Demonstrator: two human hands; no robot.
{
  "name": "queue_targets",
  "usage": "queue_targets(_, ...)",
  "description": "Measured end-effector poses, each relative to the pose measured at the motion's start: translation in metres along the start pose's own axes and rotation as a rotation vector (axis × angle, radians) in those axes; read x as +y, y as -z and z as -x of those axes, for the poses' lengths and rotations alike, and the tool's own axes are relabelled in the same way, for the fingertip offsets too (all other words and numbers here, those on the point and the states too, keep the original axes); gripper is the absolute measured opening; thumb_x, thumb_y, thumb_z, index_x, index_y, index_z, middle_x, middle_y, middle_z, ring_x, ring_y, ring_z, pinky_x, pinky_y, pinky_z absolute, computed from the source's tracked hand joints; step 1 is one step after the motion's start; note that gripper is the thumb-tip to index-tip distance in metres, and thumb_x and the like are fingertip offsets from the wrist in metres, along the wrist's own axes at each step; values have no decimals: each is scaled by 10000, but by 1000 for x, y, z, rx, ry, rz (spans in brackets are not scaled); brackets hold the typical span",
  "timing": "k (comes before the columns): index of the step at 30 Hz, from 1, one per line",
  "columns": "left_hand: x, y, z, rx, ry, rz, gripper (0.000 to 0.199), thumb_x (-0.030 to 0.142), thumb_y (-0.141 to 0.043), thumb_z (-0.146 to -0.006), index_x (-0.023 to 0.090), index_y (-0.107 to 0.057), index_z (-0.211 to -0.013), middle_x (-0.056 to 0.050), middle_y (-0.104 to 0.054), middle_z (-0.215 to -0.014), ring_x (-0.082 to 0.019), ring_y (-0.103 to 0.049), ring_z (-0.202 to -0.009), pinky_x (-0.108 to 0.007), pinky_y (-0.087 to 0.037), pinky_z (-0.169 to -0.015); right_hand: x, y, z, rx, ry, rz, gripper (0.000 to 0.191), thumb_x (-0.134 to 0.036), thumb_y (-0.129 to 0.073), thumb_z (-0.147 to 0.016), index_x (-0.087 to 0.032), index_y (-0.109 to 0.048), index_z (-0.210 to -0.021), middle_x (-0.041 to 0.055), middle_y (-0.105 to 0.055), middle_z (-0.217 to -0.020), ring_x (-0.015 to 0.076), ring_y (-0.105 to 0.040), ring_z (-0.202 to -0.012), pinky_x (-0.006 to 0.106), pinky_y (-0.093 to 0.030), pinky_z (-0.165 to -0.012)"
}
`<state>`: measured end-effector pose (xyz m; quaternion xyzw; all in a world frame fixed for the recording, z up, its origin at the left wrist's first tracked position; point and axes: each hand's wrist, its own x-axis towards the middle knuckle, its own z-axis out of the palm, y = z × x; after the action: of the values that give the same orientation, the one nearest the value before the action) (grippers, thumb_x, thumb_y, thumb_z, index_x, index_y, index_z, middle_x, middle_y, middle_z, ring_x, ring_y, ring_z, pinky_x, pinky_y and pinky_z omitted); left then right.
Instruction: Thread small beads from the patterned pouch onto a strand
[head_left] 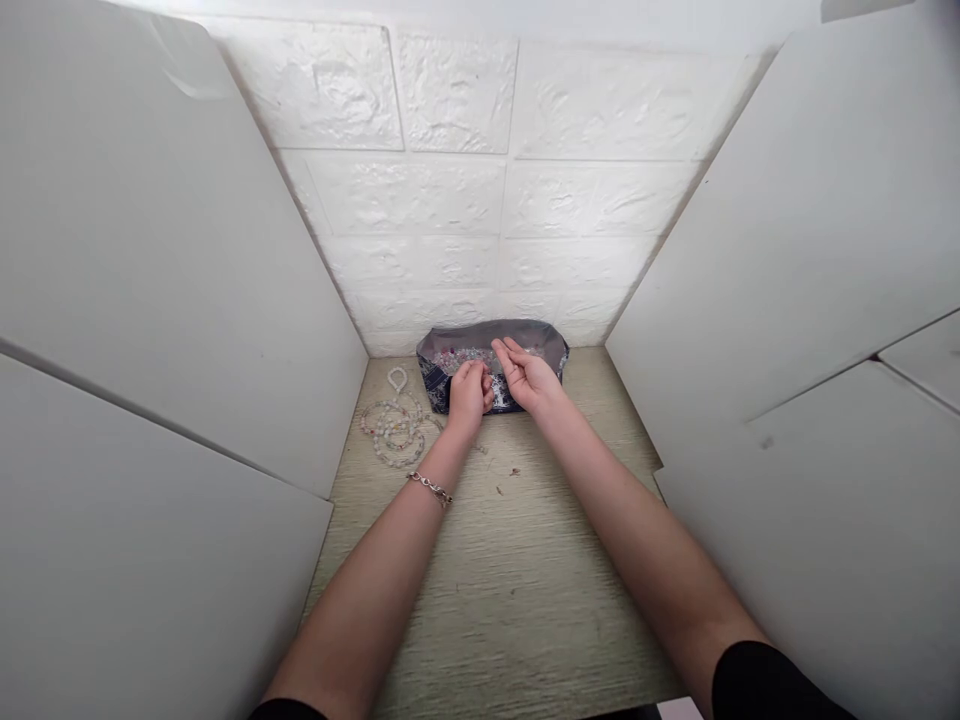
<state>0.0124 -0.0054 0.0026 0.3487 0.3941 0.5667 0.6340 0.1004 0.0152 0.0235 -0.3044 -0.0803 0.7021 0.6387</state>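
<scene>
"What does the left hand [467, 396] hide?"
"Part of the front of the bag [433, 382]. If its curled fingers pinch something, I cannot tell."
"And the beads [459, 356] inside?"
"Too small to count."
"At five o'clock?"
"A pale object [679, 709], cut by the bottom edge, unidentifiable."

Single head-worn view, forward and down

Lighting: diffuse, brightest high on the white brick-patterned wall [450, 190], glossy highlights there; side panels [150, 250] greyer, dimming toward lower corners; wide-angle stretch at edges; beads [465, 355] soft (too small to resolve singly)
</scene>
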Motion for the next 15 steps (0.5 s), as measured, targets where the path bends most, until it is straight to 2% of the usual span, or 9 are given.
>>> queue_targets(7, 2, 0, 0, 10, 3, 5, 126, 246, -440, -703, 185, -361, -626, 94, -283, -400, -23, -226, -257, -146, -122, -282, 12, 8, 2, -62, 10, 36, 183, -9, -319, -813, -114, -451, -743, 62, -583, -695, 84, -594, -669, 140, -519, -590)
queue_targets(9, 3, 1, 0, -3, 10, 8, 123, 240, -440, -694, 183, -361, -618, 92, -280, -399, -23, -227, -255, -148, -117, -279, 13, 10, 3, -71, -6, 33, 189, -28, -328, -823, -109, -447, -701, 52, -575, -638, 66, -575, -579, 117, -501, -535)
queue_targets(12, 4, 3, -1, -33, 16, 4, 103, 226, -435, -680, 177, -380, -608, 93, -255, -388, -22, -214, -247, -147, -106, -275, 12, 13, 4, -127, -41, 35, 238, -91, -295, -858, -114, -435, -667, 10, -522, -533, 30, -472, -411, 80, -391, -361)
queue_targets(15, 4, 3, 1, -54, 14, 1, 85, 220, -433, -668, 179, -387, -608, 99, -240, -374, -21, -184, -241, -144, -96, -271, 14, 15, 4, -250, -92, 41, 287, -151, -251, -883, -123, -429, -661, -26, -457, -477, 22, -379, -344, 94, -291, -295)
